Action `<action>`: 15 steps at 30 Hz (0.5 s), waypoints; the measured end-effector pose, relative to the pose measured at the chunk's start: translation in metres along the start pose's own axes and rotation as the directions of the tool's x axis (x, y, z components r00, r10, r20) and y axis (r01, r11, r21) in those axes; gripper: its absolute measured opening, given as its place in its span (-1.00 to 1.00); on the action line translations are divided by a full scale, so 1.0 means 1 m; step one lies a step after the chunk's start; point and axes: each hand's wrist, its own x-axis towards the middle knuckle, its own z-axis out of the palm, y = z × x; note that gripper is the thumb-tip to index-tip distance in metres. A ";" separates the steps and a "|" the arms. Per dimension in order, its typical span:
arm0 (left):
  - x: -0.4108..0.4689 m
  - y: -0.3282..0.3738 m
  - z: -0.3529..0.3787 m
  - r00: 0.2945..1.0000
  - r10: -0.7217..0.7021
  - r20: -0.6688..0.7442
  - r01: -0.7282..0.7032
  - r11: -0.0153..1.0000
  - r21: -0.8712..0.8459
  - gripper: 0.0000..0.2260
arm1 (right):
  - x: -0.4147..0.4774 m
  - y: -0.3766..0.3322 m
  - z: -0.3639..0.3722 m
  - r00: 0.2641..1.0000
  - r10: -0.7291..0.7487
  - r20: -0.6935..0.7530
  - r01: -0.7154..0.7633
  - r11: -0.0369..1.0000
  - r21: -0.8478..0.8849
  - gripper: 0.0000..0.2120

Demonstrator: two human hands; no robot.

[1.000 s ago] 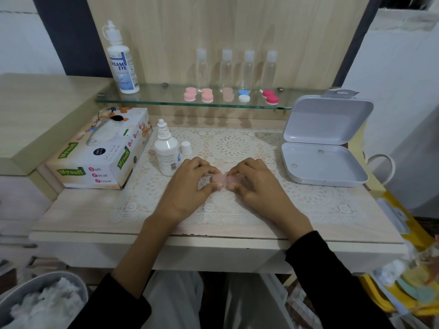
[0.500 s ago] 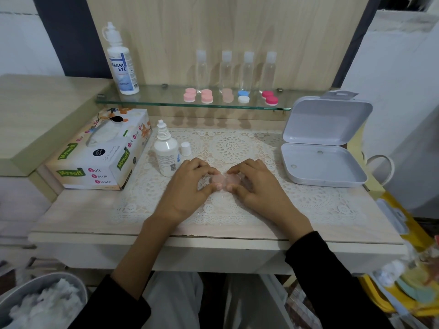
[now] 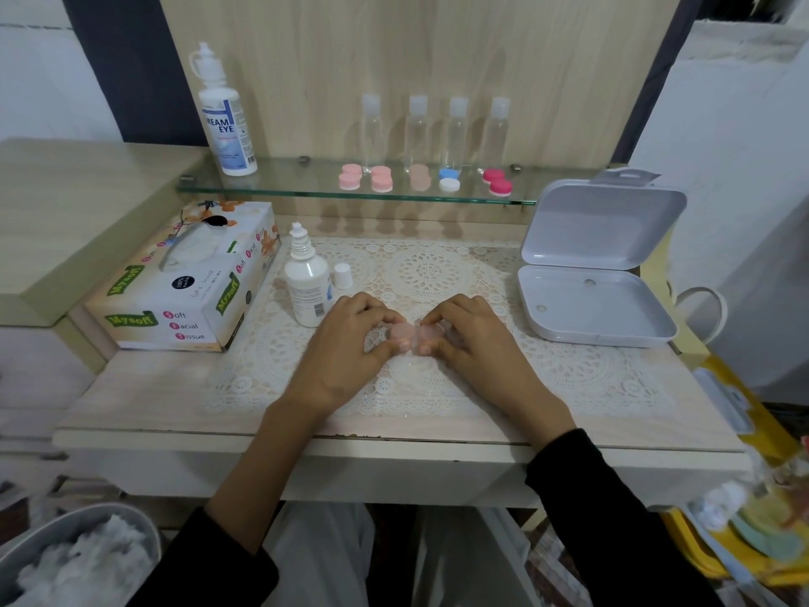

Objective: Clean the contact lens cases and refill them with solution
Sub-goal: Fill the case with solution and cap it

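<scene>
A pale pink contact lens case point(image 3: 416, 332) lies on the lace mat at the middle of the table. My left hand point(image 3: 346, 348) pinches its left cap between thumb and fingers. My right hand point(image 3: 477, 343) pinches the right cap the same way. A small white solution bottle point(image 3: 306, 284) stands uncapped just left of my left hand, its white cap point(image 3: 342, 275) beside it. Several more lens cases point(image 3: 381, 179) in pink, peach, blue-white and red sit on the glass shelf point(image 3: 284, 186).
A tissue box point(image 3: 184, 286) lies at the left. An open white plastic box point(image 3: 595, 273) sits at the right. A large Dream Eye bottle point(image 3: 225, 120) and several clear small bottles point(image 3: 455, 133) stand on the shelf. A bin with used tissues point(image 3: 74, 558) is at lower left.
</scene>
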 end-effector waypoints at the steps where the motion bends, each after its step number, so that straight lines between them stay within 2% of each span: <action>1: 0.000 0.000 0.000 1.000 -0.001 0.001 0.001 1.000 0.000 -0.75 | 0.000 0.000 0.000 1.000 0.001 -0.001 -0.001 1.000 0.005 -0.72; 7: -0.002 0.000 -0.002 1.000 0.005 0.006 -0.005 1.000 0.017 -0.71 | 0.000 -0.004 0.000 1.000 0.000 -0.022 0.000 1.000 -0.006 -0.62; 15: -0.004 0.005 -0.004 1.000 -0.007 0.009 0.006 0.986 0.164 -0.48 | 0.000 -0.002 0.000 1.000 0.023 -0.016 -0.023 1.000 0.000 -0.70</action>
